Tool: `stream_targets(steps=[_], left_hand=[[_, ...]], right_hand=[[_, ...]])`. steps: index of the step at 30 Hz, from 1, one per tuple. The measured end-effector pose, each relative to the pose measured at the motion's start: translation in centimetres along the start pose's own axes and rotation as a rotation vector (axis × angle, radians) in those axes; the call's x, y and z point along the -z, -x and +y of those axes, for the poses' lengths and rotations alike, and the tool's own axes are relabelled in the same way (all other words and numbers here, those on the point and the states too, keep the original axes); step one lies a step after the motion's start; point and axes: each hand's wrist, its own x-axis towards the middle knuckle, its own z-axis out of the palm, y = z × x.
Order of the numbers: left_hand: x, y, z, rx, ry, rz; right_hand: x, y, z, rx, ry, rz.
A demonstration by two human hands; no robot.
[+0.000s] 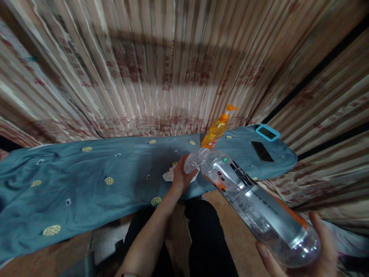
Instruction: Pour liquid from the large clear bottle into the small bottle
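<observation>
My right hand (323,250) grips the base of a large clear plastic bottle (259,200) with a silver and orange label. The bottle slants across the view, its base close to me and its neck pointing up and left. At the neck, my left hand (182,173) has its fingers around a small clear plastic container (194,161), whose exact kind I cannot make out. This container meets the bottle's neck end. No liquid can be made out inside the bottle. A crumpled white tissue (168,176) lies on the cloth beneath my left hand.
Behind the bottle's neck stands an orange pump bottle (215,130). A dark phone (261,151) and a blue-framed digital clock (267,132) lie at the right end of the grey-blue cloth-covered board (127,161). A patterned curtain (161,77) hangs behind, and my legs are below.
</observation>
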Motion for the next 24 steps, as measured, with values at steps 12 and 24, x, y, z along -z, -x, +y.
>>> stream_targets(steps=[12,24], left_hand=[[0.1,0.0,0.1,0.031,-0.004,0.001],[-0.1,0.0,-0.2,0.009,0.016,0.002]], right_hand=[[0.0,-0.2,-0.3,-0.032,-0.031,0.003],[0.1,-0.2,-0.4,-0.048,-0.024,-0.025]])
